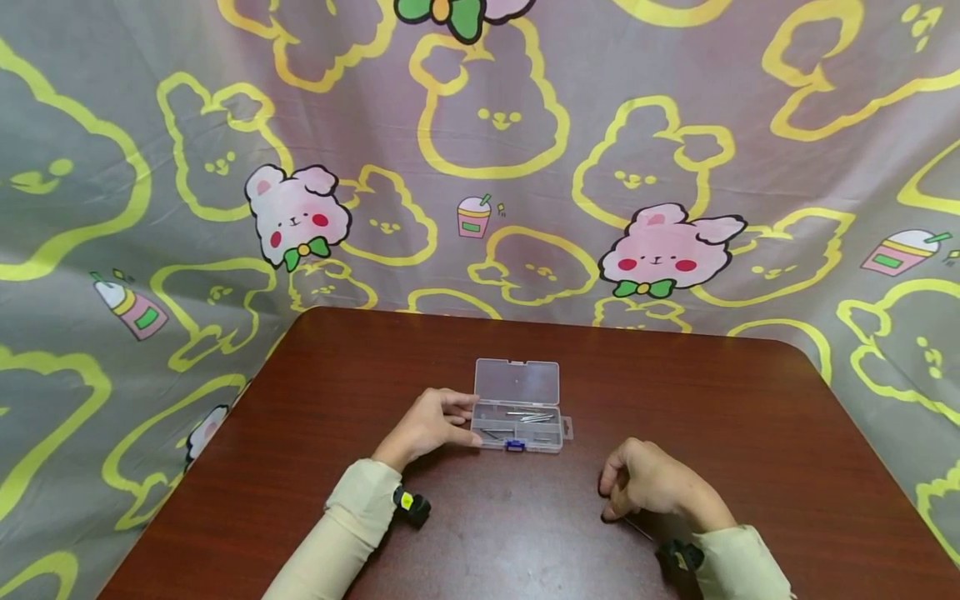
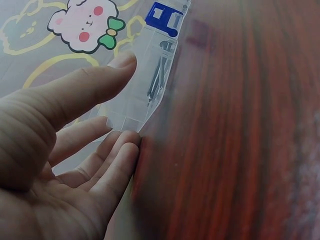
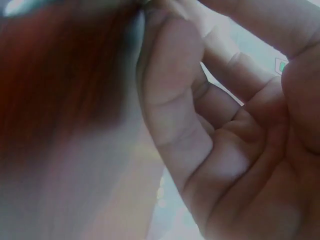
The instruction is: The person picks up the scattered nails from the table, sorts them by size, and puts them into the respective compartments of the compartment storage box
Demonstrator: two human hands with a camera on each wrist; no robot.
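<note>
A clear plastic compartment box [image 1: 517, 429] with a blue latch [image 1: 515, 446] stands on the table, its lid [image 1: 517, 381] raised. Several thin metal pieces [image 1: 532, 415] lie in its compartments. My left hand [image 1: 431, 425] holds the box by its left end, thumb at the front corner and fingers at the back; the left wrist view shows the thumb over the box end [image 2: 145, 85]. To the right of the box, my right hand [image 1: 645, 479] has its curled fingers low over the tabletop. Beneath it shows a thin metal piece [image 1: 639, 528]; whether the fingertips pinch it is hidden.
The reddish-brown wooden table [image 1: 360, 358] spans the space before me. A grey cloth [image 1: 367, 133] with cartoon rabbits hangs behind it and along the sides. A hanging tab [image 1: 567, 427] sticks out from the box's right end.
</note>
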